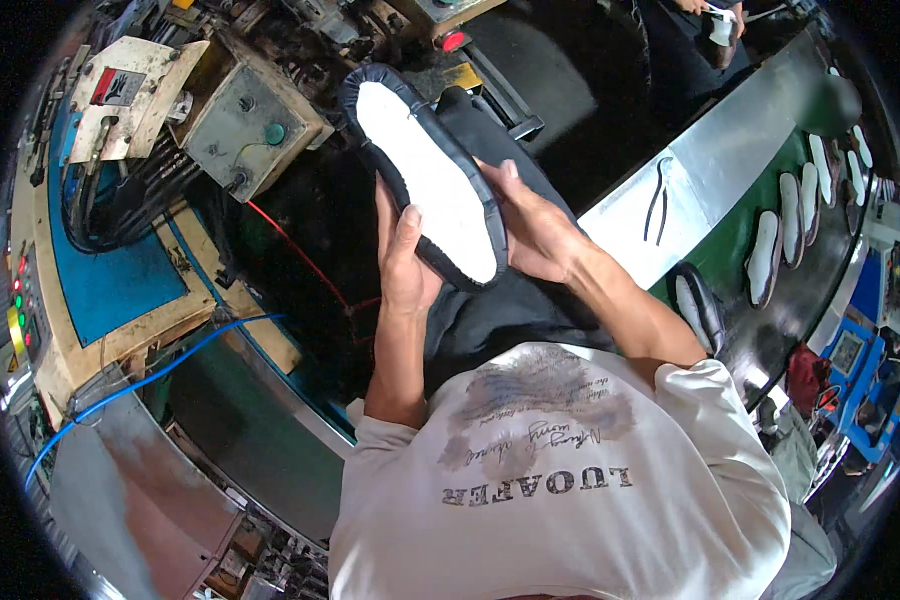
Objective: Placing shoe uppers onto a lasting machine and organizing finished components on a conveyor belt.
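Observation:
A black shoe upper (430, 180) is held bottom up in front of me, its toe pointing away and to the left. The white insole board shows, with black material folded around its rim. My left hand (407, 265) grips the left edge near the heel end, thumb over the white face. On the opposite edge, my right hand (540, 230) is closed around the side, its thumb raised along the rim; some of its fingers are hidden beneath. A pair of pincers (658, 200) lies on the metal shelf (610, 225) to my right.
Beyond the shelf, a dark green conveyor (725, 235) carries several similar shoes (765, 258); one more shoe (700, 308) is by my right elbow. At left stand a machine box with a green button (274, 134) and a blue-topped bench (120, 285). Another person's hand (692, 6) shows at the top right.

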The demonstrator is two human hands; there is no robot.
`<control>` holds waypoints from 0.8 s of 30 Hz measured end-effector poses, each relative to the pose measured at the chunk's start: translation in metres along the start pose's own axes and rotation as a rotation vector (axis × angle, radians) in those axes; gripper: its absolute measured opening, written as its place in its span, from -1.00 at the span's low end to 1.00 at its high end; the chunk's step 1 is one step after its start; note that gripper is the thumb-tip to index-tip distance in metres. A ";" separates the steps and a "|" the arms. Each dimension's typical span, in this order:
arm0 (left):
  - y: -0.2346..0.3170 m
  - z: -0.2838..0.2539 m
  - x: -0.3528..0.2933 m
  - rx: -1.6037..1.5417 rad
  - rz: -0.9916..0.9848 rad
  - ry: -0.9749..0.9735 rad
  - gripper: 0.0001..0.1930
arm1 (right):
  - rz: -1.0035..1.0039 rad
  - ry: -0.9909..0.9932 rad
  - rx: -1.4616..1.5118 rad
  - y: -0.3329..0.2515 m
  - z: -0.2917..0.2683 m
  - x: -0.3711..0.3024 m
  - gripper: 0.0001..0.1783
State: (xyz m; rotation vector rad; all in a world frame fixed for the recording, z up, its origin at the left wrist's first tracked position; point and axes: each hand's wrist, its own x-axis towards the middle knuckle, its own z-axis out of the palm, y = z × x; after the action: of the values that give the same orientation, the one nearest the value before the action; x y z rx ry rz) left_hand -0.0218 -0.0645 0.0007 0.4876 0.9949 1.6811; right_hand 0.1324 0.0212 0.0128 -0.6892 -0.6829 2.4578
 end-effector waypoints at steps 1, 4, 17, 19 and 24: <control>-0.004 -0.002 -0.003 -0.094 -0.022 -0.053 -0.17 | 0.029 -0.083 0.241 -0.001 -0.002 -0.005 -0.16; -0.010 0.010 -0.016 0.027 -0.041 0.022 -0.15 | -0.103 0.139 -0.072 0.021 -0.005 -0.020 -0.24; -0.032 -0.012 -0.034 0.165 -0.199 0.070 -0.03 | -0.499 0.769 -1.430 -0.022 -0.220 -0.062 -0.32; -0.046 -0.023 -0.029 0.192 -0.195 0.089 -0.03 | -0.131 1.088 -1.778 -0.023 -0.297 -0.096 -0.11; -0.058 -0.014 -0.027 0.167 -0.317 0.129 0.03 | -0.052 1.215 -1.729 0.005 -0.372 -0.139 -0.17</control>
State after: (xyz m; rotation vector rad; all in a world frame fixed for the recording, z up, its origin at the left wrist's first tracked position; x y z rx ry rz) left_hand 0.0109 -0.0903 -0.0497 0.3123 1.2448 1.3652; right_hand 0.4510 0.0596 -0.2220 -2.2238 -1.9281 0.3956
